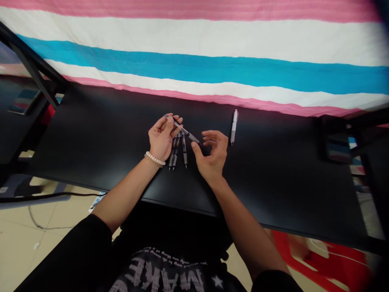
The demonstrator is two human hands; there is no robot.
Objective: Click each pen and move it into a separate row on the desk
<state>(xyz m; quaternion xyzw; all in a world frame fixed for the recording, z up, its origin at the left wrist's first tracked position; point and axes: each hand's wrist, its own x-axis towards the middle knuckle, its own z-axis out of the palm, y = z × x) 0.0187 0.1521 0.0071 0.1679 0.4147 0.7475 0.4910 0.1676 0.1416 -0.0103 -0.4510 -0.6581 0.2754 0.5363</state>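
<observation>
My left hand (161, 140), with a light beaded bracelet at the wrist, pinches a slim pen (185, 132) by its upper end between thumb and fingers. The pen slants down to the right, its grey grip toward my right hand (213, 156). That hand is open, fingers curved and thumb apart, beside the pen's tip; whether the thumb touches it I cannot tell. Below the held pen, three similar grey-gripped pens (184, 152) lie on the black desk (121, 134), tips toward me, their upper ends partly hidden. A white pen with a grey grip (234, 126) lies apart to the right.
A striped pink, white and blue cloth (194, 67) hangs along the desk's back edge. Dark frame posts (39, 73) stand at the left. At the right end sits a dark, blurred object (337, 140). Under the desk's right side is a red plastic stool (322, 259).
</observation>
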